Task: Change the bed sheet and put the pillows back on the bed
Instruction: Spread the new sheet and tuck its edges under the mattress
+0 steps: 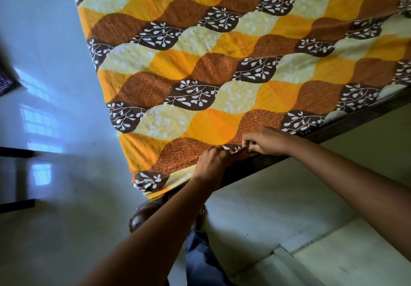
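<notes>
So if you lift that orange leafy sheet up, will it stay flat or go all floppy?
Probably floppy: the bed sheet bunches into folds where the left hand and right hand pinch its edge. Likely light too, since fingertips alone seem to lift it. Its near corner wraps and hangs softly, so it should bend easily.

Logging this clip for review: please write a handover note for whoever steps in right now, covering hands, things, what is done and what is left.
Left hand: grips the edge of the patterned bed sheet at the bed's near side.
Right hand: pinches the same edge close beside it, above the dark bed frame.
Done: sheet spread across the bed top, mostly smooth.
Left: finish this edge. No pillows in view, so they have yet to go on.
</notes>
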Tool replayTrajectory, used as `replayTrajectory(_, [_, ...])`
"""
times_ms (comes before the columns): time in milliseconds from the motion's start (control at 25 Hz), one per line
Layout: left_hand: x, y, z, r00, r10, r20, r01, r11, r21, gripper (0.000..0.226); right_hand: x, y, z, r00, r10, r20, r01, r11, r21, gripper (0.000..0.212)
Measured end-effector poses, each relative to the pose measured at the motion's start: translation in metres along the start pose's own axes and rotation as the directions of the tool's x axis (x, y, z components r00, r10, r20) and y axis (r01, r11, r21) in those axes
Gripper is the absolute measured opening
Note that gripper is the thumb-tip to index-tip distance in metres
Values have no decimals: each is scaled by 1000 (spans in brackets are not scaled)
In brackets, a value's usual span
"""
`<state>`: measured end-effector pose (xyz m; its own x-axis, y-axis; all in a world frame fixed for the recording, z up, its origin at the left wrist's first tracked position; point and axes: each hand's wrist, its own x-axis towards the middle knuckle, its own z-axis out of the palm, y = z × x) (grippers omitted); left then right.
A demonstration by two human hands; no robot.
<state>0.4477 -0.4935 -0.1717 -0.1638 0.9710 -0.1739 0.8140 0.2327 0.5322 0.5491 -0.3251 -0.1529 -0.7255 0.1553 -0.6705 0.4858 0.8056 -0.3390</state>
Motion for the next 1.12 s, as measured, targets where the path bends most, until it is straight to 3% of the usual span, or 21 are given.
replayTrajectory(80, [3,-9,10,980,-168,109,170,985,-5,26,3,-2,-1,997,20,73,-21,1000,8,21])
replayTrajectory(160, [3,-17,18,947,-226,227,239,970,-34,33,4,-5,0,996,30,88,-31,1000,3,21])
replayTrajectory(320, [1,-18,-16,954,-66,293,146,954,-260,26,-5,-11,6,999,10,-48,-4,994,108,22])
replayTrajectory(480, [-45,-56,-63,993,-101,62,112,973,-200,27,0,-55,16,943,-105,-316,197,941,275,27])
replayTrajectory(600, [-91,-96,-76,983,-178,-34,170,970,-175,24,22,-102,27,916,-224,-333,331,890,313,32])
replayTrajectory(680, [-118,-114,-73,932,-344,-114,316,925,-213,27,36,-124,38,905,-299,-303,384,881,278,37])
replayTrajectory(760, [-136,-124,-64,762,-612,-211,526,775,-351,28,46,-134,49,898,-353,-265,402,902,160,42])
replayTrajectory(800, [-140,-126,-59,642,-749,-166,618,633,-465,28,49,-137,54,898,-367,-244,396,914,85,44])
replayTrajectory(880, [-137,-122,-47,455,-871,187,683,206,-701,26,51,-143,61,891,-382,-247,389,921,-20,42])
replayTrajectory(920, [-134,-118,-41,407,-833,376,646,-29,-763,25,52,-146,62,884,-384,-266,389,921,-39,37])
replayTrajectory(1000, [-130,-115,-34,374,-746,551,534,-312,-786,23,54,-153,63,880,-373,-293,378,925,-41,24])
replayTrajectory(1040, [-130,-116,-31,371,-730,574,481,-377,-791,23,55,-156,61,887,-361,-289,368,929,-31,18])
replayTrajectory(1120, [-137,-120,-28,398,-707,584,457,-399,-795,23,53,-161,58,914,-317,-252,327,945,-3,15])
